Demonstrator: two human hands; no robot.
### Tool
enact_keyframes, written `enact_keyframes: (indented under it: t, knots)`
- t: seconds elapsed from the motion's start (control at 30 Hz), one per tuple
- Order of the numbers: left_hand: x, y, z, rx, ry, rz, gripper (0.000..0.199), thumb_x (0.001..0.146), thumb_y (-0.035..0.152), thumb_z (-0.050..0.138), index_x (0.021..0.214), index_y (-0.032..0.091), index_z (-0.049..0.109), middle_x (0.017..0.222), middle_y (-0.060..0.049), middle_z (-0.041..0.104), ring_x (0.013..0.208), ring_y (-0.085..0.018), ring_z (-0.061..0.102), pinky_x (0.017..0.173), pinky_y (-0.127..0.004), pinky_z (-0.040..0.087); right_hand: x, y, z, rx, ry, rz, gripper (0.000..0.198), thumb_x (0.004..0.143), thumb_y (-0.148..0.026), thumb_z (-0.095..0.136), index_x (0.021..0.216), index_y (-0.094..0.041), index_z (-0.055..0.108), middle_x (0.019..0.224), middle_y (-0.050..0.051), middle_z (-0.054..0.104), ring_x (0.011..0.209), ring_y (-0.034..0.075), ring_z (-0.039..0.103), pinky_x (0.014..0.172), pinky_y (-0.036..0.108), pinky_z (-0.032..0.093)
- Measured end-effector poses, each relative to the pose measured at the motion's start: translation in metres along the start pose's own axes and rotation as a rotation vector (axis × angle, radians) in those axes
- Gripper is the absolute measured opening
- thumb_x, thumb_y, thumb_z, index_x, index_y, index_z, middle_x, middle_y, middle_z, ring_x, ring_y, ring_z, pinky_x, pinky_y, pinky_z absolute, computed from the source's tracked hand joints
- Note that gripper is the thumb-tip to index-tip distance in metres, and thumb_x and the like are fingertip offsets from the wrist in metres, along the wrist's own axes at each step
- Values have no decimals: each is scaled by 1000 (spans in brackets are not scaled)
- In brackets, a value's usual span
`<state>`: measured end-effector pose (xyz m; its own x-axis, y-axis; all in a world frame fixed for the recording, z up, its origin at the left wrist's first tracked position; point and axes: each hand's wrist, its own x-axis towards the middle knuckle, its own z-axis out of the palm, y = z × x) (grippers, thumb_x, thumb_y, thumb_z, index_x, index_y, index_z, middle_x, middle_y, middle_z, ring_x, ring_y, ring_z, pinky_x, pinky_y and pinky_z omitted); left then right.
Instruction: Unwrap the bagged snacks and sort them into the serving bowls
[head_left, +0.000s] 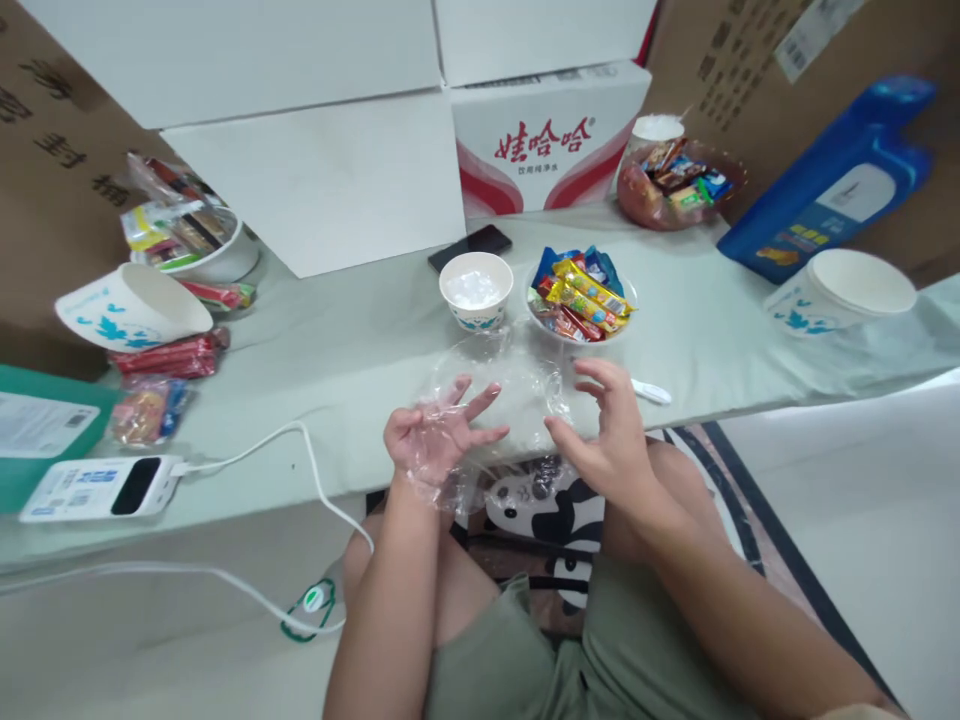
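A sheet of thin clear plastic film [517,395] stretches between my hands at the table's front edge. My left hand [439,440] is palm up with its fingers spread, and the film lies across or clings to the palm and wrist. My right hand [609,432] is curved with thumb and fingers apart, close to the film's right side; whether it touches the film I cannot tell. Just beyond the film stand a paper cup [477,285] with something clear and shiny inside and a bowl [541,325] of wrapped snacks [589,290].
A phone [480,245] lies behind the cup. To the left are a tilted paper tub [135,310], packaged snacks [172,355] and a white device [105,488] with a cable [307,450]. A blue bottle [832,185] and paper tub [832,290] stand right; boxes [551,140] line the back.
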<state>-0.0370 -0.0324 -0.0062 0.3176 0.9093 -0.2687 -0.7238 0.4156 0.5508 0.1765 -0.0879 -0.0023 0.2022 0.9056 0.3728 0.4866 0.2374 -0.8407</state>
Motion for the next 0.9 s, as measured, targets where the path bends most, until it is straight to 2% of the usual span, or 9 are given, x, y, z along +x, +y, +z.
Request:
enact_keyframes:
  t: [0.1, 0.17, 0.23, 0.3, 0.4, 0.53, 0.67, 0.77, 0.9]
  knots:
    - [-1, -3, -3, 82, 42, -14, 36, 58, 54, 74, 60, 23, 57, 105, -16, 64, 125, -50, 57, 76, -63, 61, 0, 10, 0, 115, 59, 222, 79, 73, -36, 78, 142, -31, 39, 146, 15, 47, 129, 31, 54, 101, 53, 54]
    - [-1, -3, -4, 117, 63, -15, 39, 55, 55, 75, 56, 22, 53, 102, -15, 64, 116, -49, 62, 70, -59, 62, 2, 20, -2, 295, -23, 393, 85, 71, -39, 80, 143, -29, 38, 137, 14, 56, 110, 27, 65, 89, 47, 59]
    - [-1, -1, -5, 149, 80, -21, 37, 52, 49, 75, 53, 21, 51, 98, -14, 67, 105, -46, 68, 65, -55, 62, 4, 30, -5, 457, -118, 501, 61, 74, -42, 78, 128, -26, 53, 106, 7, 69, 81, 19, 68, 73, 37, 59]
    - [1, 5, -6, 168, 144, 9, 29, 50, 40, 74, 53, 21, 53, 94, -12, 71, 95, -39, 72, 66, -49, 63, 6, 35, -9, 558, -111, 549, 34, 79, -48, 74, 100, -24, 62, 74, -1, 65, 58, 13, 61, 57, 29, 53]
    - [6, 16, -10, 204, 343, 154, 19, 52, 26, 72, 55, 20, 55, 79, -4, 71, 79, -24, 74, 65, -32, 63, 9, 37, -13, 668, 47, 598, 37, 79, -58, 72, 86, -24, 59, 55, -8, 51, 38, 8, 42, 39, 23, 37]
    - [10, 25, -13, 361, 434, 324, 22, 59, 35, 79, 69, 20, 67, 81, -1, 73, 69, -18, 73, 57, -24, 59, 11, 34, -15, 695, 95, 641, 38, 80, -62, 71, 88, -27, 58, 47, -12, 42, 32, 8, 29, 33, 23, 28]
    - [12, 16, -9, 737, 284, 179, 50, 53, 30, 91, 99, 19, 75, 96, -8, 78, 68, -20, 75, 49, -21, 51, 10, 30, -15, 620, 17, 626, 38, 79, -62, 70, 85, -27, 60, 46, -10, 44, 31, 8, 31, 32, 24, 29]
    - [14, 9, -7, 916, 324, 223, 26, 63, 30, 88, 79, 15, 72, 66, -3, 70, 46, -10, 62, 37, -16, 35, 9, 28, -17, 571, -3, 626, 39, 78, -63, 69, 83, -25, 61, 46, -9, 44, 31, 8, 31, 33, 25, 28]
    - [14, 9, -8, 752, 460, 363, 26, 77, 37, 77, 69, 18, 61, 54, 5, 60, 31, -4, 39, 29, -17, 17, 9, 28, -29, 461, 42, 633, 36, 82, -61, 66, 83, -25, 64, 45, -8, 42, 34, 11, 33, 36, 27, 26]
